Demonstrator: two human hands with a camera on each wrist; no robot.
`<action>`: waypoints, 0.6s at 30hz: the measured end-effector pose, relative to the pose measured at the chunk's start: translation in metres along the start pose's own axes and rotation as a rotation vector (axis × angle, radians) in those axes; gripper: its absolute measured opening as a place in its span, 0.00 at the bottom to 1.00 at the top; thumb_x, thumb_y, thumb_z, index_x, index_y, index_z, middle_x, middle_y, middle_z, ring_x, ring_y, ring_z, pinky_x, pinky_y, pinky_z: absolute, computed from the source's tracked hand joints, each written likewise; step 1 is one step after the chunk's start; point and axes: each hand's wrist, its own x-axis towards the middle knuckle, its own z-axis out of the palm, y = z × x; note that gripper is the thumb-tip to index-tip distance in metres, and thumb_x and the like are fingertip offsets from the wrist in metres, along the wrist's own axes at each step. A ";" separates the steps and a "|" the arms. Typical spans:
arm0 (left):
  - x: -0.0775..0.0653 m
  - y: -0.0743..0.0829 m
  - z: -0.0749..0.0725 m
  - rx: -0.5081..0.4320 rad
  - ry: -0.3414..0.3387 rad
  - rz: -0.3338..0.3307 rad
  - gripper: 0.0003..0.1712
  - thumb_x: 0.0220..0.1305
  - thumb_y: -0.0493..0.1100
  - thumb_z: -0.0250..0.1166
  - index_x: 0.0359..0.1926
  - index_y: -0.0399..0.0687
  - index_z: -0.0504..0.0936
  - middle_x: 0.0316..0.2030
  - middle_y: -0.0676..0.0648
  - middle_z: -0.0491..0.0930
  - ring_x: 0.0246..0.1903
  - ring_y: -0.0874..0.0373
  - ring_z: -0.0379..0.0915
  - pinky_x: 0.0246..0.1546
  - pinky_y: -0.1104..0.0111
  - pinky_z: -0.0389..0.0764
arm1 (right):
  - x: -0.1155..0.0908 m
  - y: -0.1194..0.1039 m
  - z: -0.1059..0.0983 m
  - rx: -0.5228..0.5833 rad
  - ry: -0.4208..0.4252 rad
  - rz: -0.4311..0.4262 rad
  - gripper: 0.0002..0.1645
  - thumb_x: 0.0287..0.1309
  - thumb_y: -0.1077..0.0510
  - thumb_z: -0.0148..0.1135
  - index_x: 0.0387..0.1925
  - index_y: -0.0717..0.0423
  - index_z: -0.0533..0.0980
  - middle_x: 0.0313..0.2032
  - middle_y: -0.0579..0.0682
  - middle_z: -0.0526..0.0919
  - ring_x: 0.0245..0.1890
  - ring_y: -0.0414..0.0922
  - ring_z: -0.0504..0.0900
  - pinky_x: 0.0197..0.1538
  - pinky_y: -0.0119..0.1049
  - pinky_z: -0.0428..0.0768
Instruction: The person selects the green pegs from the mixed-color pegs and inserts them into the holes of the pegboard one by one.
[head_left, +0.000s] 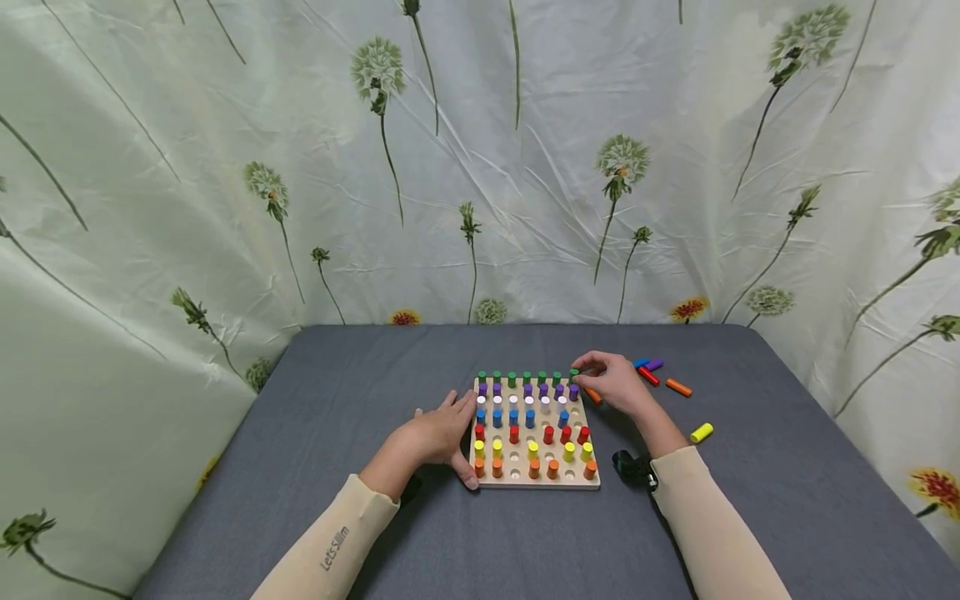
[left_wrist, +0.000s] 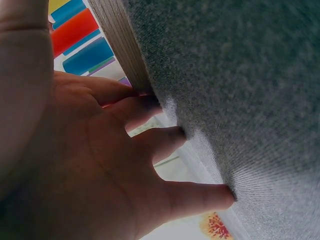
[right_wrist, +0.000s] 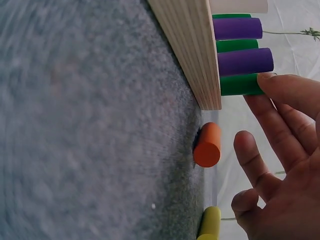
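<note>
A wooden pegboard (head_left: 536, 483) holds rows of upright coloured pegs: green at the back, then purple, white, blue, red, yellow and orange at the front. Some holes in the rows are bare. My right hand (head_left: 611, 383) pinches the top of a green peg (right_wrist: 240, 85) between thumb and finger; it stands at the board's back right corner. The other fingers of that hand are spread apart in the right wrist view. Along the board's left edge rests my left hand (head_left: 438, 429), fingers extended and thumb near the front corner. Its fingertips touch the cloth in the left wrist view.
An orange peg (head_left: 594, 396) lies right beside the board. Farther right lie another orange peg (head_left: 678, 387), a red peg (head_left: 649, 377), a blue peg (head_left: 641, 363), a purple peg (head_left: 655, 365) and a yellow peg (head_left: 701, 432). A flowered curtain (head_left: 525, 167) hangs behind the grey-covered table (head_left: 360, 375).
</note>
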 end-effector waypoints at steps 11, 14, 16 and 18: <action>-0.001 0.002 0.000 0.001 -0.006 0.000 0.84 0.42 0.71 0.83 0.87 0.51 0.40 0.87 0.48 0.42 0.87 0.46 0.36 0.77 0.30 0.54 | -0.002 0.004 0.006 -0.007 -0.004 -0.020 0.12 0.71 0.59 0.68 0.52 0.58 0.84 0.48 0.60 0.86 0.40 0.49 0.80 0.34 0.38 0.78; -0.001 0.002 0.000 -0.004 -0.007 0.005 0.84 0.43 0.71 0.84 0.87 0.50 0.40 0.87 0.48 0.42 0.87 0.46 0.36 0.77 0.30 0.53 | -0.003 0.006 0.006 -0.004 -0.004 -0.012 0.12 0.71 0.60 0.67 0.52 0.59 0.83 0.48 0.61 0.86 0.37 0.49 0.79 0.33 0.38 0.78; 0.000 0.002 -0.002 -0.008 -0.004 0.006 0.84 0.43 0.71 0.84 0.87 0.50 0.40 0.87 0.48 0.42 0.87 0.46 0.36 0.77 0.30 0.53 | -0.002 0.006 0.006 -0.004 0.003 -0.005 0.12 0.71 0.60 0.67 0.52 0.59 0.83 0.48 0.62 0.86 0.37 0.49 0.79 0.33 0.38 0.78; 0.002 0.001 -0.003 -0.004 0.001 0.008 0.84 0.43 0.71 0.83 0.87 0.51 0.40 0.87 0.48 0.42 0.87 0.46 0.36 0.77 0.30 0.53 | -0.001 0.006 0.006 -0.001 0.007 0.003 0.12 0.71 0.60 0.67 0.52 0.58 0.84 0.49 0.62 0.86 0.38 0.50 0.79 0.34 0.38 0.78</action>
